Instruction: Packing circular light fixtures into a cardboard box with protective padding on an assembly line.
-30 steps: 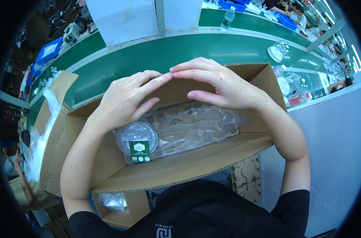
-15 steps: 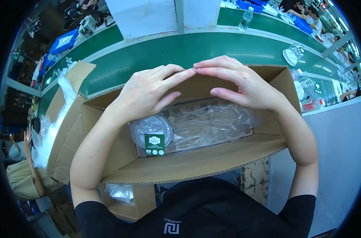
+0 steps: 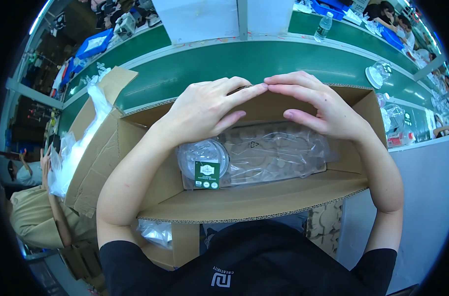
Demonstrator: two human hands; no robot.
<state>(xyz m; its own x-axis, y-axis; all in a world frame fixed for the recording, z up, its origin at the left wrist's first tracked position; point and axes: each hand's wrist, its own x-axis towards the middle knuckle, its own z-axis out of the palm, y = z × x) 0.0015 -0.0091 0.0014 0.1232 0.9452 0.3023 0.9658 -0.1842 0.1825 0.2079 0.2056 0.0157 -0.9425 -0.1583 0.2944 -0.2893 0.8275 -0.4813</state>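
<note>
Both hands rest palm-down on the far flap (image 3: 264, 106) of an open cardboard box (image 3: 244, 202), approx. at 12 o'clock of the box opening. Left hand (image 3: 204, 111) lies flat, fingers extended toward 3 o'clock. Right hand (image 3: 315, 106) lies flat, fingers extended toward 9 o'clock. Fingertips of the two hands meet at the flap's centre. Neither hand is closed round anything: fingers are spread and slightly curved, pressing on the cardboard, w/ thumbs tucked below the flap edge toward the box interior.

Box sits directly in front of the person, near flap folded toward the torso at 6 o'clock, side flaps standing open at 9 and 3 o'clock.

Inside the box: a moulded pulp tray (image 3: 264, 158) wrapped in a clear plastic bag (image 3: 303, 153), lying flat on the box floor. At the tray's 9 o'clock end sits a round transparent lid (image 3: 202, 157) w/ a small green label card (image 3: 207, 175) just below it.

Behind the box, at 12 o'clock, runs a green conveyor belt (image 3: 224, 61). At 9 o'clock of the box stands a second open carton (image 3: 93, 148) holding loose white plastic bags (image 3: 84, 143). At 1 o'clock, on the far side of the belt, stands a clear water bottle (image 3: 322, 27). At 2 o'clock, a clear dome-shaped item (image 3: 377, 74) rests on the belt edge.
</note>
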